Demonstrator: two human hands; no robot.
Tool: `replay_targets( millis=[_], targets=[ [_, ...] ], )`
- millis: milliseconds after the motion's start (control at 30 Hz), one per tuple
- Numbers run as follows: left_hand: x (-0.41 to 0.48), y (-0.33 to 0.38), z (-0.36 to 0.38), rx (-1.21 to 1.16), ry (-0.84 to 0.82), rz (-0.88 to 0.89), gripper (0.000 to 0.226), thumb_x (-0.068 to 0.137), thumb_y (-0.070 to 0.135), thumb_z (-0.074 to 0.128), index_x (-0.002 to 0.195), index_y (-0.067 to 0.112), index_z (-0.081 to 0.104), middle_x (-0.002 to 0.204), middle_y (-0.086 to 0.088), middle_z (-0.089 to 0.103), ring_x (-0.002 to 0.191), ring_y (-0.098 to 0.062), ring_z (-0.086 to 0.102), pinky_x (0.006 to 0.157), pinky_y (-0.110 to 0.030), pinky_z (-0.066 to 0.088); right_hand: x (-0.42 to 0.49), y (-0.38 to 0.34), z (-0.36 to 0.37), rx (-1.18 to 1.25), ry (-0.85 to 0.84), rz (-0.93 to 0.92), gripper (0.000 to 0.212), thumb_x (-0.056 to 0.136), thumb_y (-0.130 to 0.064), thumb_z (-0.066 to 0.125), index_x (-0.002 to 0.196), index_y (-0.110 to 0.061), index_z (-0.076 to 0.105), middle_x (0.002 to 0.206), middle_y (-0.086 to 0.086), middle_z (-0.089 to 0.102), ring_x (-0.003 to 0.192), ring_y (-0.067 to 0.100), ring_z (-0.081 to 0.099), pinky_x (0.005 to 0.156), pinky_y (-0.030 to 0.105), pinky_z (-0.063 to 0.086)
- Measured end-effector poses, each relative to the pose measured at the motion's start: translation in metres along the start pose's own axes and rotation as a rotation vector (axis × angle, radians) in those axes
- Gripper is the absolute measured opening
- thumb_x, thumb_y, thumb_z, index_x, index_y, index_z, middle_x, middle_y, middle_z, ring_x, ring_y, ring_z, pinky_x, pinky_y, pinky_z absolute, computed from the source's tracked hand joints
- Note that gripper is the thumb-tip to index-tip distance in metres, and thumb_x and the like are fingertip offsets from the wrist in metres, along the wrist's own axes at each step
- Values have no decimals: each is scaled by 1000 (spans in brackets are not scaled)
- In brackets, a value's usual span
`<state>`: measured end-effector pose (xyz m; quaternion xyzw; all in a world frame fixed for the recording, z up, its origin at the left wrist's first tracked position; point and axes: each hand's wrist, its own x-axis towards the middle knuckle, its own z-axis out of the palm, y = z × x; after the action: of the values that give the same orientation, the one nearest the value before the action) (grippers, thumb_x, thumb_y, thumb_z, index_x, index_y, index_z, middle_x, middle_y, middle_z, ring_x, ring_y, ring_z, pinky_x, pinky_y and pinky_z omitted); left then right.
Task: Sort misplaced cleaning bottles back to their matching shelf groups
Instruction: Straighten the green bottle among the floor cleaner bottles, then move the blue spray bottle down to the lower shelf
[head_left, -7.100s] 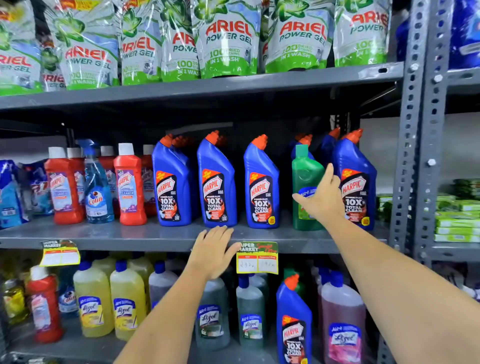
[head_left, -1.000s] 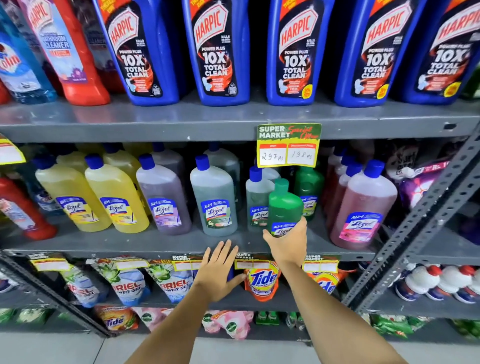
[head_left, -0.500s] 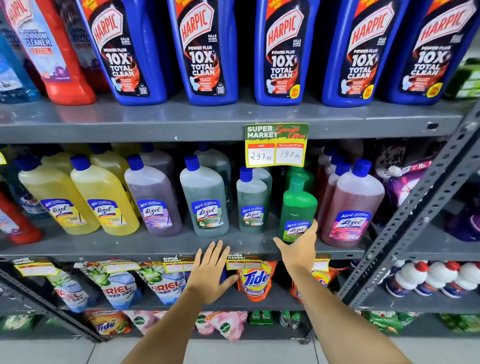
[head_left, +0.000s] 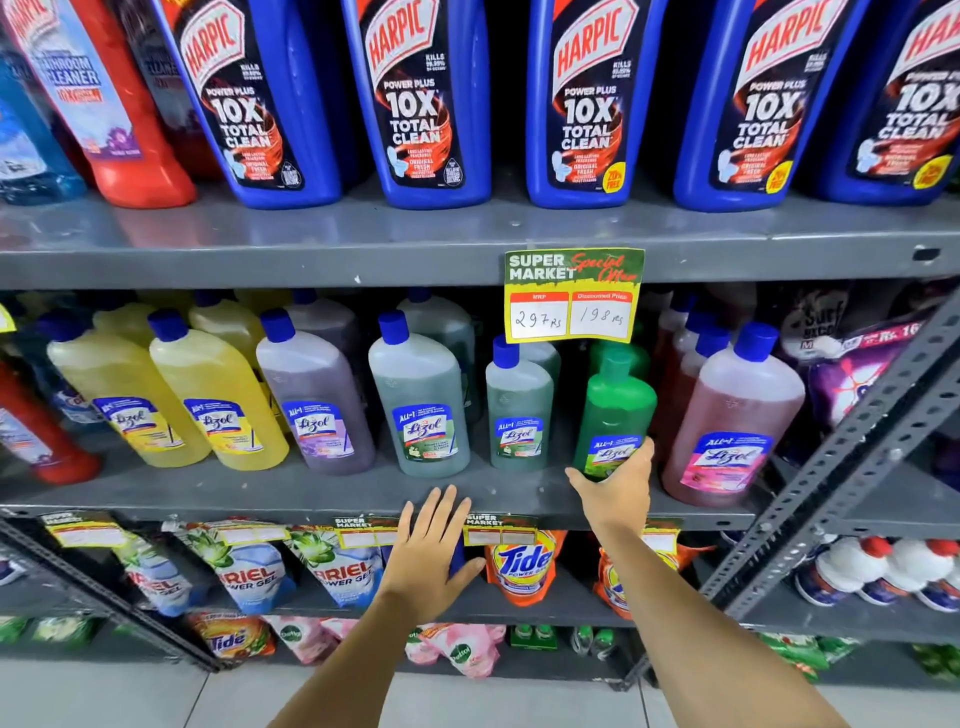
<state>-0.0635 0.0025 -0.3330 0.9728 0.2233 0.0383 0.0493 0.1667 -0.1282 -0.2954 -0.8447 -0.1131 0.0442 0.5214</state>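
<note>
Now the green bottle (head_left: 615, 415) stands shelved among its kind, moved down; right hand (head_left: 613, 493) still grips it; left hand (head_left: 431, 551) flat, released.

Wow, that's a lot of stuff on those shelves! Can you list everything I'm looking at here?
Harpic bottles: five, blue, top shelf.
Bathroom cleaner bottle: one fully seen, red, top shelf left.
Price tag: one, yellow and green, top shelf edge.
Yellow Lizol bottles: at least four, middle shelf left.
Purple Lizol bottle: one in front, middle shelf.
Grey-green Lizol bottles: two in front, centre.
Green Lizol bottle: one in front, opaque green.
Pink Lizol bottles: several, right.
Ariel pouches: several, lower shelf.
Tide pouch: orange, lower shelf.
Left hand: flat on shelf edge.
Right hand: at the green bottle's base.
</note>
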Motion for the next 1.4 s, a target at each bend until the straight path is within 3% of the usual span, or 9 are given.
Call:
replay_targets(
  millis=[167, 233, 300, 433, 533, 633, 767, 1100, 1400],
  targets=[
    [0, 3, -2, 88, -23, -6, 83, 92, 69, 18, 154, 13, 19, 161, -11, 15, 148, -32, 12, 117, -55, 8, -4, 2, -3, 12, -54, -13, 117, 68, -28, 90, 153, -13, 12, 146, 15, 43, 129, 35, 50, 102, 46, 44],
    [1, 4, -5, 102, -47, -19, 81, 94, 68, 21, 155, 15, 11, 163, -9, 8, 149, -28, 5, 118, -51, 4, -13, 4, -6, 3, -69, -38, 121, 72, -30, 87, 156, -8, 3, 157, 19, 27, 143, 34, 33, 115, 47, 34],
    [0, 4, -10, 89, -54, -42, 81, 95, 67, 23, 155, 17, 2, 164, -5, 2, 150, -21, -1, 119, -47, -2, -32, 3, -10, -21, -5, -132, 108, 83, -37, 76, 156, -5, 3, 161, 21, 19, 149, 34, 21, 118, 50, 28],
    [-8, 2, -40, 60, 140, -77, 78, 98, 59, 33, 154, 10, 11, 162, -6, 11, 149, -23, 10, 120, -48, 7, -72, -26, -22, -82, 99, -569, 72, 98, -41, 49, 153, -8, 18, 160, 17, 26, 152, 30, 18, 119, 50, 27],
    [-18, -6, -81, 57, 324, -86, 72, 98, 55, 31, 153, 9, 21, 161, -8, 17, 148, -25, 15, 119, -49, 15, -85, -81, -31, -87, 70, -916, 67, 98, -35, 46, 152, -5, 21, 161, 18, 24, 153, 31, 10, 124, 45, 13],
    [-35, -25, -129, 90, 481, -111, 69, 98, 50, 34, 151, 6, 27, 160, -13, 19, 148, -28, 15, 118, -51, 17, -100, -144, -31, -13, 94, -1221, 64, 97, -28, 50, 149, 0, 26, 156, 25, 31, 152, 36, 14, 122, 51, 16],
    [-70, -66, -195, 122, 633, -139, 66, 98, 45, 37, 148, 3, 32, 159, -16, 21, 148, -30, 16, 118, -52, 16, -126, -215, -10, 136, 101, -1421, 64, 98, -27, 49, 152, -5, 22, 157, 20, 27, 153, 31, 13, 122, 52, 16],
    [-170, -209, -303, 346, 642, -331, 67, 98, 50, 30, 149, 7, 31, 159, -14, 25, 147, -29, 19, 118, -53, 16, -193, -383, 94, 159, 15, -1423, 67, 92, -20, 56, 150, 3, 31, 160, 20, 27, 151, 35, 19, 119, 55, 22],
    [-157, -317, -361, 331, 687, -324, 67, 99, 52, 25, 151, 10, 29, 161, -9, 20, 149, -25, 13, 119, -52, 13, -208, -498, 186, 44, -107, -1382, 69, 93, -22, 53, 153, -2, 26, 163, 16, 21, 152, 31, 17, 122, 44, 22]
  ],
)
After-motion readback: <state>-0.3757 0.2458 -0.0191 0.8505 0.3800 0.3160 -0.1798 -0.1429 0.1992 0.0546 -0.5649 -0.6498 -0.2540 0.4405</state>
